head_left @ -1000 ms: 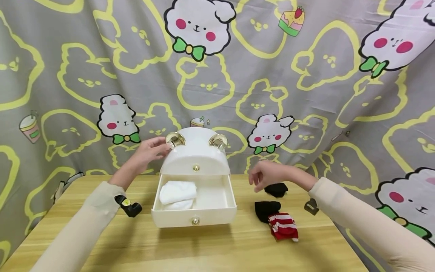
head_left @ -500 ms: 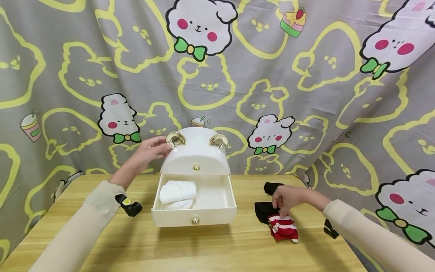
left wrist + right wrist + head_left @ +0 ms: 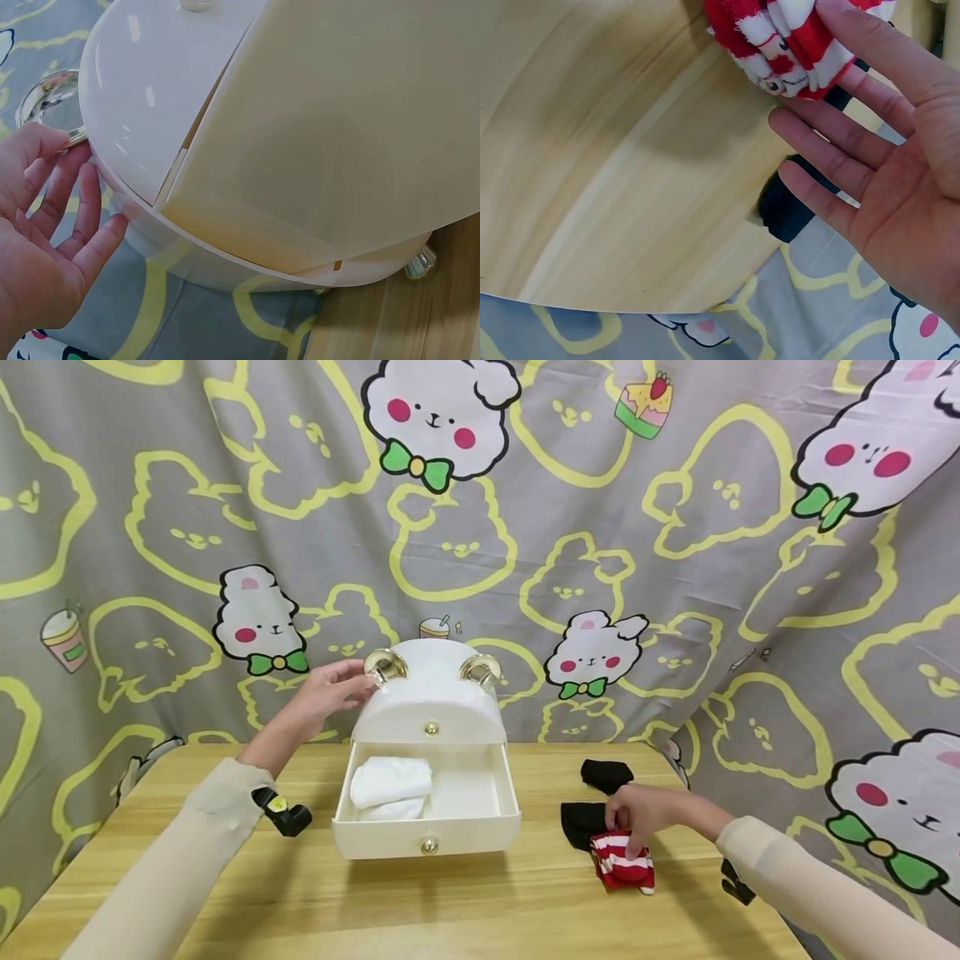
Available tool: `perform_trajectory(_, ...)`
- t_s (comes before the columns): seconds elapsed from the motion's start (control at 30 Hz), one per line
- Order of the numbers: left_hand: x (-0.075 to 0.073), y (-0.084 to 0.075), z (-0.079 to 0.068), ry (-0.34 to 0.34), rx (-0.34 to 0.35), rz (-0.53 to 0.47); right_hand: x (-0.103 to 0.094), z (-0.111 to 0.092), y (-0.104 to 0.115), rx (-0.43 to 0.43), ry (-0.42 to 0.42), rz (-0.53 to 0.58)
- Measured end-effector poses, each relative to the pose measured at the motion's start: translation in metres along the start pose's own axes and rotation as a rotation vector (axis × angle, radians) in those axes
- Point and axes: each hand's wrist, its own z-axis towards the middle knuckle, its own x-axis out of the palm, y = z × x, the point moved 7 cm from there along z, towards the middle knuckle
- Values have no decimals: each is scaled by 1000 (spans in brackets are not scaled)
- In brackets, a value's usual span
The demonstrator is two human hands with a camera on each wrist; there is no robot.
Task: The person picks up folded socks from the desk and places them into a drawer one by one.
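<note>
Table [image 3: 480, 914]: pale wood-grain, below both hands. Curtain [image 3: 337, 535]: grey, cartoon print, beyond them. Sock [image 3: 619, 870]: one, red-and-white striped, folded, on the table, pinched by the right hand [image 3: 648, 810], thumb uppermost. Black bundles [image 3: 581, 822]: two, one left of that hand, one beyond. Drawer [image 3: 390, 841]: one, pulled out between the hands; white cloth [image 3: 392, 781] inside. Gold ears [image 3: 480, 668]: two, one pinched by the left hand [image 3: 326, 695].
</note>
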Motion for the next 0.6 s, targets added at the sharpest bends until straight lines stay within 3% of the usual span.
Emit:
perform_trajectory(0.43,4,2,6,11,-1,27,11,-1,-4,-55,36,-42)
perform_trajectory(0.6,-1,4,6,-6,-5,36,8,7,-6,9,59,-24)
